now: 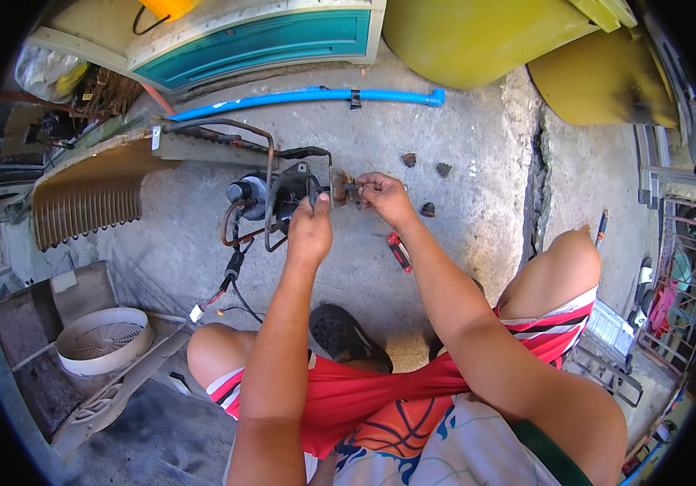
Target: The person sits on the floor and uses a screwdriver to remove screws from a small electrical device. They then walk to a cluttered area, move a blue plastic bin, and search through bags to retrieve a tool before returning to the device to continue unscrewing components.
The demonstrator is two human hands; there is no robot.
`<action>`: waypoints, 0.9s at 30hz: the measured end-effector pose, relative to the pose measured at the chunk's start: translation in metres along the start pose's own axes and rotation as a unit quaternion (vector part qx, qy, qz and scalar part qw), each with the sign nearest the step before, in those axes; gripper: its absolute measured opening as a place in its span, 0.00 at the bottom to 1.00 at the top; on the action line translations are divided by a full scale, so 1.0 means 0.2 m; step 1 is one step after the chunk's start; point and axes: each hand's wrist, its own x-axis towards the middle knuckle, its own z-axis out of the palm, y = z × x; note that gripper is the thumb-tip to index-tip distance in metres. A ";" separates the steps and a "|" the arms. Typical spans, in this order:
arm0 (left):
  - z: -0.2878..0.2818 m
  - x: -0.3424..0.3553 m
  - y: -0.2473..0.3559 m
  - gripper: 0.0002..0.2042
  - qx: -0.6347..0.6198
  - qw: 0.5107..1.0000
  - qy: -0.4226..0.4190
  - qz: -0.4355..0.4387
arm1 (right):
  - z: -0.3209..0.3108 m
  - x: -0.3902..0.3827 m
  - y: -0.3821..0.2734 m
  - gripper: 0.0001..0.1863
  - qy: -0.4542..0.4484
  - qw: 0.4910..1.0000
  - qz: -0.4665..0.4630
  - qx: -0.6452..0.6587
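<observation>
In front of me lies a black compressor [287, 198] with bent copper pipes [271, 154] around it and a metal plate at its right end. My left hand [310, 232] is closed on its near side, thumb up by the plate. My right hand [386, 199] is closed in a pinch at the rusty end piece [345, 188] on the plate's right; what lies between its fingertips is too small to make out. A silver cylinder with a black cap [244, 193] sits at the compressor's left. Wires run down from it to a white connector [196, 313].
Small dark lumps [443, 169] and a red-and-black tool [400, 252] lie right of the compressor. Beyond is a blue pipe [315, 95]. A finned coil [93, 202] stands at left, above a metal housing with a round fan ring [105, 341]. A crack [536, 186] runs through the concrete.
</observation>
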 end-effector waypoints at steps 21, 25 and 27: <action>-0.02 -0.03 0.04 0.26 0.079 0.996 0.021 0.045 | 0.06 0.00 -0.11 0.45 0.067 0.970 0.043 -0.231; -0.01 -0.04 0.04 0.24 0.050 0.997 0.028 0.052 | 0.02 -0.06 -0.16 0.48 0.007 0.951 0.151 -0.270; -0.02 -0.04 0.05 0.24 0.066 0.996 0.031 0.054 | 0.02 -0.06 -0.19 0.51 0.104 0.978 0.038 -0.176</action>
